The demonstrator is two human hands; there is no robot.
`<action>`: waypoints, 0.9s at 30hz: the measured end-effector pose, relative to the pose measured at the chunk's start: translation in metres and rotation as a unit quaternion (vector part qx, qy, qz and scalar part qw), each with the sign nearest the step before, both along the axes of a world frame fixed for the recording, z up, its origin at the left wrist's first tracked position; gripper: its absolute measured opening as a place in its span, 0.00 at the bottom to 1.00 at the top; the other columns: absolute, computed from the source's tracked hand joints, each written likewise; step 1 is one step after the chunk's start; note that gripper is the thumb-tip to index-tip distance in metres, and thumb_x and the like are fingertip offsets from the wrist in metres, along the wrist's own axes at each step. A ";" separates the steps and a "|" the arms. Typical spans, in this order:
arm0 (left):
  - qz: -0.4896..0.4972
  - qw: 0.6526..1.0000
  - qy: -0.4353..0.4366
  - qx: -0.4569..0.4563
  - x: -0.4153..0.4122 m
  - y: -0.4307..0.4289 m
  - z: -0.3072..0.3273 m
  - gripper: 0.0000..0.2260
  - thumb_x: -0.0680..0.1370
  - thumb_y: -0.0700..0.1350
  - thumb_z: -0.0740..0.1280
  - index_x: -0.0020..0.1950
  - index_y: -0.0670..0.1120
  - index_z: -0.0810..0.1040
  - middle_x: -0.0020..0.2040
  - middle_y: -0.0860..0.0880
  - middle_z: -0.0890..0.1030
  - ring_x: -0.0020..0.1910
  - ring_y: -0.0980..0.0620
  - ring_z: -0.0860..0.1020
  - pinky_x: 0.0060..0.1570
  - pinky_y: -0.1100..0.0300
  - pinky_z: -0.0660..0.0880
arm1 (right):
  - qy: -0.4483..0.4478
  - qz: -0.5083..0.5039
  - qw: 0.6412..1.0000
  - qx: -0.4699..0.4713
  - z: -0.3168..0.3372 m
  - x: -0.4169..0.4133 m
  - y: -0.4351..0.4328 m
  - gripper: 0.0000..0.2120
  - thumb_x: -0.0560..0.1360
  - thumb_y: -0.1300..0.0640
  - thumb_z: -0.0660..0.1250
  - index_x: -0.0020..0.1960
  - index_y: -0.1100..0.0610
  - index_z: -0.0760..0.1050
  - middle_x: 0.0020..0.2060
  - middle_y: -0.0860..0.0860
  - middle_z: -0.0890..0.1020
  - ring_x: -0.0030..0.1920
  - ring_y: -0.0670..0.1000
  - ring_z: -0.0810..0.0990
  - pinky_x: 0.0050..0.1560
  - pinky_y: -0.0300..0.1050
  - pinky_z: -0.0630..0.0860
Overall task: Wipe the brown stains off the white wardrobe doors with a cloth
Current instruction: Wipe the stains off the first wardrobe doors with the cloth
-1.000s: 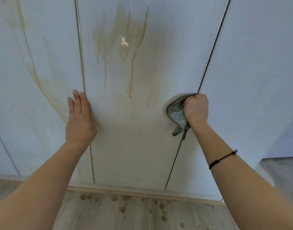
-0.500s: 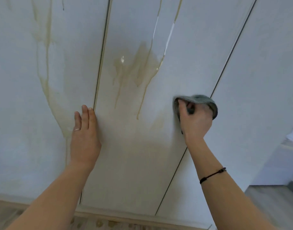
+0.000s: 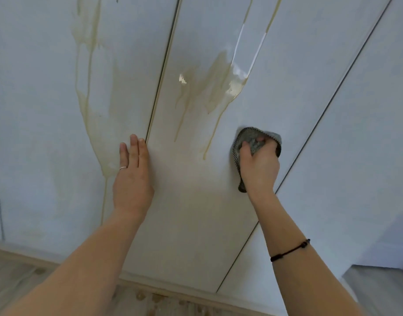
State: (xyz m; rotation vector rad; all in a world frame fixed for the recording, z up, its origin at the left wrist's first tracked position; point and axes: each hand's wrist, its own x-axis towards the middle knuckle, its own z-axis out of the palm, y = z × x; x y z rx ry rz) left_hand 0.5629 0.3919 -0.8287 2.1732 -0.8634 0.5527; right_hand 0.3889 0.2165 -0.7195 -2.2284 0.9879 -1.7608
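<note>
White wardrobe doors fill the view. The middle door [image 3: 196, 201] carries a brown stain [image 3: 214, 87] with thin drips running down, and wet glossy streaks above it. A longer brown stain [image 3: 86, 99] runs down the left door [image 3: 36, 133]. My left hand [image 3: 133, 176] rests flat on the middle door beside the left seam, fingers straight. My right hand [image 3: 259, 165] grips a bunched grey dotted cloth [image 3: 248, 137] and presses it on the middle door, just right of the lowest drip.
The right door [image 3: 355, 133] looks unstained. A wooden floor [image 3: 18, 286] lies below the doors, with brown droplets [image 3: 150, 297] near the plinth. A pale wall or cabinet [image 3: 398, 242] stands at the far right.
The view has tilted upward and shows more of the stains. My right hand with the cloth has slid left off the right seam onto the middle door. My left hand stays flat.
</note>
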 end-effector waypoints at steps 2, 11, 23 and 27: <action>0.000 1.000 -0.001 0.000 0.000 -0.001 0.000 0.42 0.71 0.25 0.58 0.82 0.41 0.46 0.82 0.46 0.43 0.81 0.40 0.45 0.50 0.50 0.81 | 0.055 -0.026 0.997 -0.047 -0.013 0.002 0.008 0.10 0.80 0.48 0.64 0.50 0.55 0.70 0.39 0.50 0.78 0.38 0.58 0.79 0.38 0.45 0.71; 0.006 1.000 -0.004 -0.005 0.003 -0.003 -0.003 0.43 0.71 0.24 0.56 0.82 0.44 0.42 0.82 0.50 0.39 0.81 0.43 0.42 0.44 0.52 0.80 | 0.299 0.026 0.950 -0.081 -0.071 0.010 0.022 0.14 0.78 0.47 0.66 0.40 0.56 0.74 0.38 0.58 0.84 0.38 0.63 0.82 0.35 0.49 0.72; 0.025 1.000 -0.009 -0.010 0.000 -0.008 -0.005 0.42 0.72 0.26 0.58 0.82 0.43 0.44 0.82 0.48 0.41 0.81 0.42 0.44 0.41 0.51 0.80 | 0.236 0.047 0.950 -0.199 -0.099 0.010 0.031 0.11 0.64 0.57 0.82 0.39 0.59 0.82 0.31 0.51 0.82 0.29 0.52 0.80 0.26 0.38 0.68; 0.033 0.999 -0.005 -0.013 -0.001 -0.010 -0.003 0.41 0.73 0.26 0.57 0.82 0.43 0.43 0.82 0.48 0.41 0.81 0.42 0.44 0.41 0.52 0.80 | 0.167 -0.004 0.968 -0.189 -0.074 0.007 0.020 0.15 0.72 0.49 0.71 0.33 0.59 0.79 0.27 0.54 0.81 0.24 0.57 0.78 0.24 0.39 0.69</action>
